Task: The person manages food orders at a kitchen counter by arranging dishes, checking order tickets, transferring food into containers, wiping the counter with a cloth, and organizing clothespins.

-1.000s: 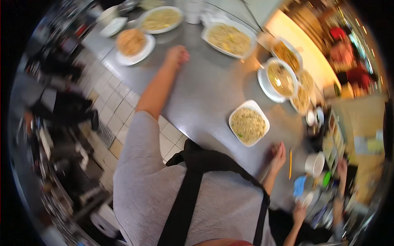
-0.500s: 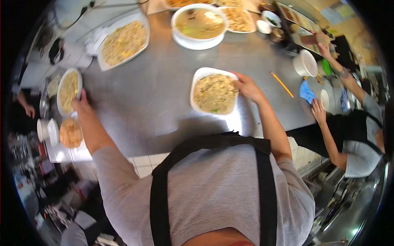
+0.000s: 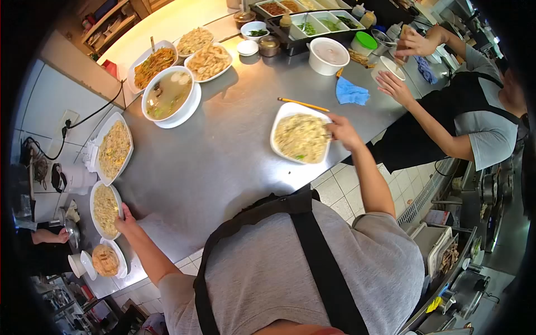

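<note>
My right hand [image 3: 344, 132] grips the right rim of a white square bowl [image 3: 276, 146] heaped with fried rice [image 3: 301, 137]. The bowl is at the near right part of the steel table, with a yellow pencil [image 3: 304, 104] just behind it. Far to the left, my left hand [image 3: 127, 220] is closed on the right rim of a white oval dish [image 3: 99, 226] that also holds fried rice. A larger white dish of fried rice [image 3: 114, 148] stands directly behind that one. Round golden-brown food [image 3: 105, 260] sits on a small plate in front of it.
Behind on the steel table [image 3: 223, 145] stand a soup bowl [image 3: 167, 95], a noodle plate [image 3: 155, 68] and plates of fried pieces [image 3: 207, 62]. A blue cloth [image 3: 352, 91], a white tub [image 3: 329, 56] and topping trays [image 3: 312, 25] lie to the right, near a co-worker [image 3: 474, 114].
The view has swung to the right. The square bowl in my right hand is now much closer to the pencil. My left hand stays on the oval dish. The co-worker's hand has left the blue cloth.
</note>
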A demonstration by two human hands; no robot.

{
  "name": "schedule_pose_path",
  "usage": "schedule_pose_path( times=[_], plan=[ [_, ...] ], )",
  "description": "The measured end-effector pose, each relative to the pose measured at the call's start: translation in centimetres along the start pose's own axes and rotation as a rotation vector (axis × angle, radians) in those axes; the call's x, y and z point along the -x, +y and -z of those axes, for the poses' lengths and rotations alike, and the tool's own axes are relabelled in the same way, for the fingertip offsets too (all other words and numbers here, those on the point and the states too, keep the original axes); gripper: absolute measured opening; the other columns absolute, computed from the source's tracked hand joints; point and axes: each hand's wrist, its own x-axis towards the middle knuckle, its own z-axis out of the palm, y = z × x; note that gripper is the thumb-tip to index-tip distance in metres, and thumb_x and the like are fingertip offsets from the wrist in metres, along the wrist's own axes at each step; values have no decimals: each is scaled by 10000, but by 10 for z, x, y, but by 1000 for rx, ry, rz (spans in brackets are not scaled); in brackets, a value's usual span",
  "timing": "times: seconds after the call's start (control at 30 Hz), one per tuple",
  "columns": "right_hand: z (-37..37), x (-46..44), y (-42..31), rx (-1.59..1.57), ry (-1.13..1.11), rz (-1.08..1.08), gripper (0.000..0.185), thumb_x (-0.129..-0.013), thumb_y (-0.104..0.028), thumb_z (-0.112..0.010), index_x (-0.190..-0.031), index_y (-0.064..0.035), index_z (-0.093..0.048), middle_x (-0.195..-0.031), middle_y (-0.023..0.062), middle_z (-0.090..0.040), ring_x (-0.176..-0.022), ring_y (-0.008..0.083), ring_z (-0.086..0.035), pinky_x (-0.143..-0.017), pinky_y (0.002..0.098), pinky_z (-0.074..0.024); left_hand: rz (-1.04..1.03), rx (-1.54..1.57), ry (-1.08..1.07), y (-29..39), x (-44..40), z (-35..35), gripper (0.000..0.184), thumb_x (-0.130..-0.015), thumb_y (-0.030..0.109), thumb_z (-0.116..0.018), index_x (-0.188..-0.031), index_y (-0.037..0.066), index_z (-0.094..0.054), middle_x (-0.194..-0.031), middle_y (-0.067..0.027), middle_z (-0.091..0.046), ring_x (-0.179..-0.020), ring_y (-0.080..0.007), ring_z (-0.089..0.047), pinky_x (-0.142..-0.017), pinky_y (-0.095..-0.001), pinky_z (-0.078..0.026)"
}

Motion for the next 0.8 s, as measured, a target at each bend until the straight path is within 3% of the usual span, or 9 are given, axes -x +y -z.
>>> schedule_pose_path(
  times=[0.07, 0.17, 0.23, 0.37, 0.47, 0.6, 0.63, 0.77, 0.8],
  plan=[
    [4, 10, 15, -46, 164, -65, 388, -780, -63, -506, -1156, -36, -596, -763, 14, -599, -559, 64, -497, -474, 207, -404, 54, 29, -12, -12, -6, 19, 415, -815, 52, -329, -1173, -129, -434, -1145, -270, -502, -1009, -432, -541, -790, -510, -561],
    [27, -2, 54, -130, 186, -76, 355, -803, -62, -476, -1138, -11, -580, -824, 48, -629, -613, 115, -605, -504, 235, -503, 98, 21, -15, -28, 25, 30, 439, -795, 38, -329, -1187, -137, -417, -1153, -280, -497, -1026, -435, -536, -834, -519, -541],
    [33, -8, 65, -129, 247, -98, 350, -796, -42, -461, -1121, 1, -583, -818, 65, -632, -595, 129, -612, -479, 246, -513, 135, 24, -6, -31, 58, 38, 446, -788, 35, -328, -1190, -140, -411, -1160, -275, -498, -1031, -432, -537, -840, -522, -538],
    [24, 9, 51, -179, 350, -63, 320, -799, -34, -452, -1086, -5, -592, -810, 69, -630, -592, 132, -617, -475, 249, -522, 181, -30, -155, -55, 76, 95, 456, -754, 16, -363, -1180, -143, -404, -1142, -268, -515, -1014, -425, -554, -859, -497, -538],
    [25, 4, 54, -215, 415, -37, 289, -816, -34, -437, -1057, -8, -595, -803, 70, -627, -594, 138, -621, -494, 246, -532, 281, -156, -212, -65, 134, 94, 485, -727, -4, -408, -1196, -127, -386, -1130, -262, -533, -990, -412, -577, -871, -463, -541],
    [16, 11, 53, -278, 472, 25, 293, -852, -70, -438, -1112, -26, -565, -852, 66, -630, -648, 148, -629, -566, 262, -541, 431, -237, -386, -79, 164, 114, 480, -750, 24, -444, -1208, -111, -388, -1155, -255, -529, -980, -398, -593, -829, -453, -555],
    [12, 23, 41, -286, 506, 52, 295, -859, -80, -443, -1127, -35, -556, -865, 61, -630, -665, 149, -630, -591, 270, -541, 550, -291, -494, -84, 160, 115, 500, -745, 52, -479, -1212, -102, -390, -1174, -245, -526, -950, -386, -610, -810, -453, -558],
    [25, 34, 44, -344, 454, 43, 336, -843, -53, -423, -1149, -30, -559, -942, 116, -630, -774, 202, -643, -641, 312, -561, 729, -436, -725, -96, 178, 105, 496, -725, 74, -506, -1179, -101, -411, -1116, -228, -564, -911, -372, -627, -782, -464, -562],
    [34, 27, 43, 18, 631, 202, 335, -836, -54, -430, -1141, -31, -566, -961, 125, -629, -820, 229, -633, -699, 332, -542, 769, -476, -796, -103, 183, 97, 488, -723, 78, -508, -1168, -101, -417, -1100, -227, -572, -906, -370, -629, -773, -466, -564]
  ],
)
